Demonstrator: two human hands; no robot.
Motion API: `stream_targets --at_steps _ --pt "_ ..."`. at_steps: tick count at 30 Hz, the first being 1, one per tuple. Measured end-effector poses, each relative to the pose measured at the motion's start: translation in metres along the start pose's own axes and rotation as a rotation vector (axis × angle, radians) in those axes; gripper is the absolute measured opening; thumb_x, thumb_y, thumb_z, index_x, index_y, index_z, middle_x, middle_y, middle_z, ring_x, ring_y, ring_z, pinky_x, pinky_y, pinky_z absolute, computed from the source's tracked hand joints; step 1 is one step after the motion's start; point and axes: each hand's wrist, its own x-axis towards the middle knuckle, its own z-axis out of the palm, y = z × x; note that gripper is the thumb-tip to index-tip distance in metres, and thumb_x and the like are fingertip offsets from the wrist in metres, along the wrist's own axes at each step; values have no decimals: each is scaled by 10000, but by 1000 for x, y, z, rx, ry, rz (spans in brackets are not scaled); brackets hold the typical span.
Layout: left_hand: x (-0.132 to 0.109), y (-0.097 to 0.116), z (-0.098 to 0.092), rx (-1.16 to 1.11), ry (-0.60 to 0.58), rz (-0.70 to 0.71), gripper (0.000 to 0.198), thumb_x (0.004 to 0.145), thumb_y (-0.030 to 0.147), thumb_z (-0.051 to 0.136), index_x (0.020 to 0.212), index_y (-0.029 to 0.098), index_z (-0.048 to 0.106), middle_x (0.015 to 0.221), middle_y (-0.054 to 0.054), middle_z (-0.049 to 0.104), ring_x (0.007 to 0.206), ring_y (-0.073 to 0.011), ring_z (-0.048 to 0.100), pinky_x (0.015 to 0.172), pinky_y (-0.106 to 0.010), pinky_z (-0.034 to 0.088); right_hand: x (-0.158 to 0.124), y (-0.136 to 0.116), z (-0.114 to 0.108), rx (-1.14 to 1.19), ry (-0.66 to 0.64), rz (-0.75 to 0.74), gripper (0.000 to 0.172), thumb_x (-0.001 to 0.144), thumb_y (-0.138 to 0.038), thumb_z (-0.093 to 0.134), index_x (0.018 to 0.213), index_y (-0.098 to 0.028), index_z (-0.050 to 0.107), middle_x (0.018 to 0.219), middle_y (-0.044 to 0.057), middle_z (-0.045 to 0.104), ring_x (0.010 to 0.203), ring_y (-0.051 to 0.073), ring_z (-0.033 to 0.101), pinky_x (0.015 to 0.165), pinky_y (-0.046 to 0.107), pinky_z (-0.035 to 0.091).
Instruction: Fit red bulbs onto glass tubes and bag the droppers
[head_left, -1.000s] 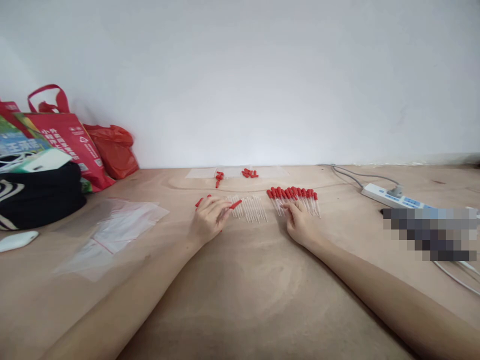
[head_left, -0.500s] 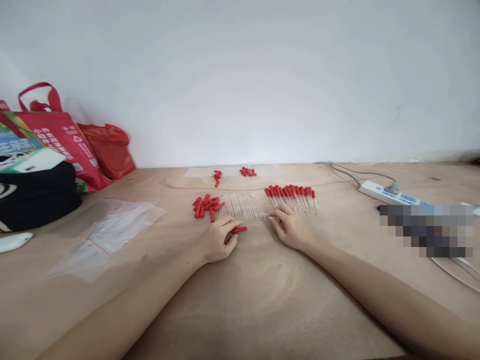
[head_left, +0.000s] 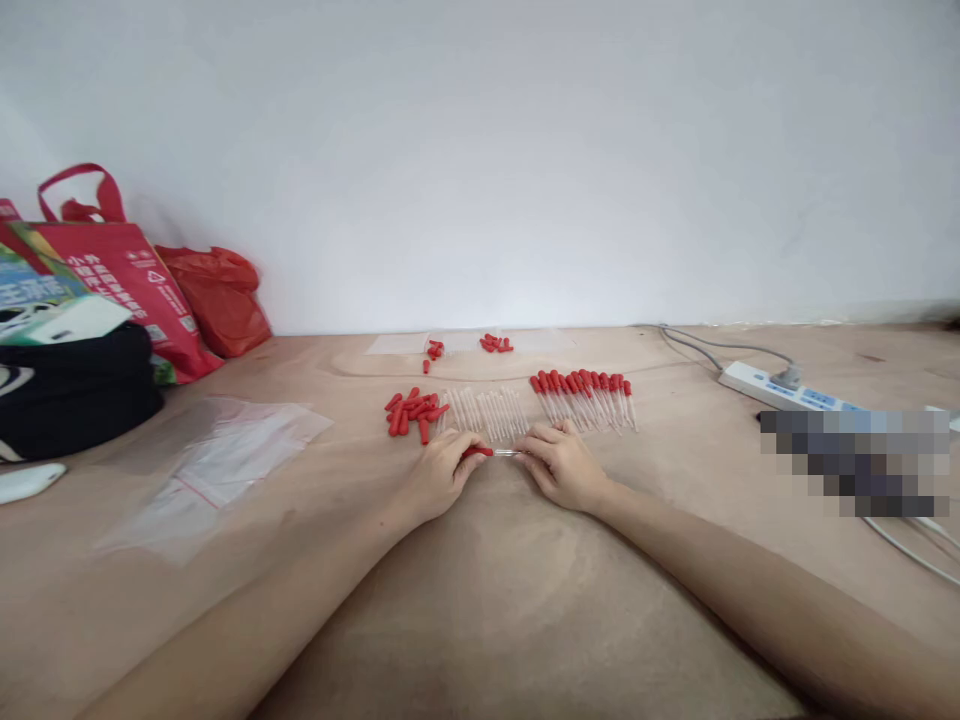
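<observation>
My left hand (head_left: 444, 474) pinches a red rubber dropper bulb (head_left: 480, 452), its open end facing right. A clear glass dropper tube (head_left: 506, 453) is pinched in my right hand (head_left: 562, 466), lying level with its left end close to the bulb. Whether tube and bulb touch, I cannot tell. Just beyond my hands lies a row of bare tubes (head_left: 487, 412). Loose red bulbs (head_left: 412, 408) are heaped to the left of that row. Further right, several droppers fitted with red bulbs (head_left: 581, 385) lie side by side.
Small groups of red bulbs (head_left: 495, 344) lie on clear plastic near the wall. At left are clear zip bags (head_left: 225, 470), a white device (head_left: 30, 484), a black bag (head_left: 82, 390) and red bags (head_left: 217, 300). A power strip (head_left: 780, 388) with cables lies at right.
My right hand has picked a tube from the row and brought it left and nearer, in line with the bulb. My left fingers have closed further over the bulb.
</observation>
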Motion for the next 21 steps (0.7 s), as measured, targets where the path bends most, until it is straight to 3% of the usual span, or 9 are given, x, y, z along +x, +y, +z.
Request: stream_targets --at_steps 12,21 --pt "-2 -4 -1 58 49 137 97 839 233 457 827 187 541 750 10 616 710 -139 532 718 -292 349 2 4 4 36 36 -98 213 856 -224 411 908 -205 617 784 21 604 697 111 499 691 285 226" --pt "-4 -2 0 71 147 150 114 835 220 447 799 169 542 694 -4 597 653 -130 523 684 -279 372 3 -9 10 -2 66 -43 207 831 -180 414 790 -167 616 720 25 581 625 109 460 645 276 226"
